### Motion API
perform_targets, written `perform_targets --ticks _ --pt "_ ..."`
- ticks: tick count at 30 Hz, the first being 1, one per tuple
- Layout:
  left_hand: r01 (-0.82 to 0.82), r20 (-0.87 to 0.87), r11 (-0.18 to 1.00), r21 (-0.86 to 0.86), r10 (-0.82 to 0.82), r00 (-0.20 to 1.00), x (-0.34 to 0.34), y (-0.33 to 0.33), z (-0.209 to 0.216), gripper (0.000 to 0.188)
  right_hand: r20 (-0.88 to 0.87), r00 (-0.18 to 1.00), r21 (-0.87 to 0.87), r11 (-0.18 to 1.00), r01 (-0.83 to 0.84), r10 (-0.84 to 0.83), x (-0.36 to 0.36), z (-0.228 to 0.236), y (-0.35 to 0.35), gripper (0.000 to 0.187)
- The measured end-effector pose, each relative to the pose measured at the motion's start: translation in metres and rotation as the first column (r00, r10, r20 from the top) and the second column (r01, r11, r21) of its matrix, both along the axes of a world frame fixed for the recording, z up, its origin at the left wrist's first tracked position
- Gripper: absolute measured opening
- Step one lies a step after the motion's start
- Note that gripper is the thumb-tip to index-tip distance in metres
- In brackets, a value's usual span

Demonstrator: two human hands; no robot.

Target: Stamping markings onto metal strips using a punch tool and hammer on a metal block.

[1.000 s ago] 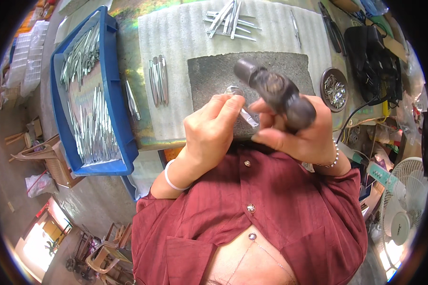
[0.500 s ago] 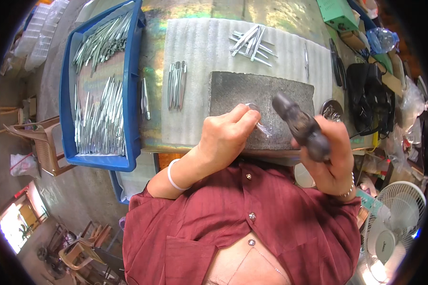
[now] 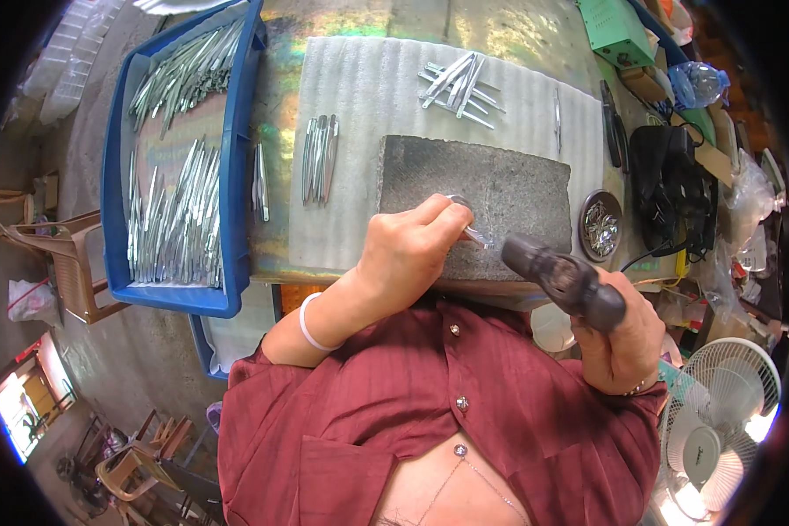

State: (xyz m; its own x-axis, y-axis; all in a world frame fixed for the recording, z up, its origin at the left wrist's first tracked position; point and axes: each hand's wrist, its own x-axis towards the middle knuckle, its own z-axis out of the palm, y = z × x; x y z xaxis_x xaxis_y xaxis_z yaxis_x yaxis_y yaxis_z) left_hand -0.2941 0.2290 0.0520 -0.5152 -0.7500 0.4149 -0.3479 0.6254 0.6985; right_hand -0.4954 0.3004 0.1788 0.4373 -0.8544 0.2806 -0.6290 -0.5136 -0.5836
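My left hand [image 3: 412, 244] is closed in a pinch on a slim pair of silver tweezers [image 3: 479, 237], resting low over a dark grey stone slab [image 3: 508, 188]. One end of the tweezers pokes out to the right of the fingers; the rest is mostly covered. In my right hand [image 3: 627, 337] is a hammer [image 3: 570, 282] with a dark metal head, raised over the slab's near right corner and apart from the tweezers. Its handle is hidden behind the head and my fingers.
White foam sheet [image 3: 351, 237] lies under the slab, bearing tweezers in a pile [image 3: 460, 85] and a row [image 3: 320, 159]. A blue tray [image 3: 237, 175] of slim metal pieces stands left. Right are a dish [image 3: 601, 226] of small metal parts, black pliers [image 3: 614, 127] and a fan [image 3: 719, 421].
The hammer and my right hand have moved toward me and slightly right, and the hammer head has turned flatter. My left hand keeps its pinch on the tweezers. The whole view has shifted slightly.
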Motion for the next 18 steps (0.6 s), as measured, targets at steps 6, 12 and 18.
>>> perform_targets --ticks 6,12,18 --pt "0.002 0.009 1.0 0.02 -0.002 1.0 0.001 0.0 -0.003 0.027 -0.031 0.999 0.027 0.999 -0.041 0.042 0.003 -0.003 -0.002 0.053" --pt "0.018 -0.024 0.998 -0.055 -0.019 1.0 0.0 -0.004 -0.008 0.014 0.079 0.992 0.107 0.99 0.088 -0.097 -0.004 0.021 0.026 0.035" --pt "0.049 0.006 0.998 -0.044 -0.049 0.999 0.001 -0.006 -0.004 0.013 -0.177 0.983 0.125 0.989 0.074 -0.051 0.01 0.011 -0.005 0.035"
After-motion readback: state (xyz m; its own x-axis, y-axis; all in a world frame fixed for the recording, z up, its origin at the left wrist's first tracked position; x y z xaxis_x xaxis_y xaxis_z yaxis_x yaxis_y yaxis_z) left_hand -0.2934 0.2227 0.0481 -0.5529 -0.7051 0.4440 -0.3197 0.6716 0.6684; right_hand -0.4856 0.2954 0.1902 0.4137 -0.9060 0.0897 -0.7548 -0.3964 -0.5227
